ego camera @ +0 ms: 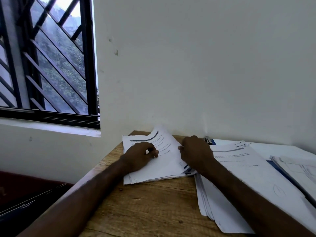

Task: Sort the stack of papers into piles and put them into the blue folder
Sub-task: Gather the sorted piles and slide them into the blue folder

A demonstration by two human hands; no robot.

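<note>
A stack of printed papers (153,173) lies at the far left of the wooden table (150,207). My left hand (139,155) rests on it with curled fingers pressing the top sheet. My right hand (195,154) pinches the right edge of the top sheet (166,144), whose far end curls up off the stack. A second pile of papers (239,182) lies to the right, under my right forearm. The blue folder (280,171) shows as a blue strip beneath that pile, with a third pile (301,170) on it at the far right.
A white wall stands right behind the table. A barred window (47,62) is at the upper left. A metal clip (207,139) sits at the folder's far end. A dark red and black object (25,197) lies left of the table, below its edge.
</note>
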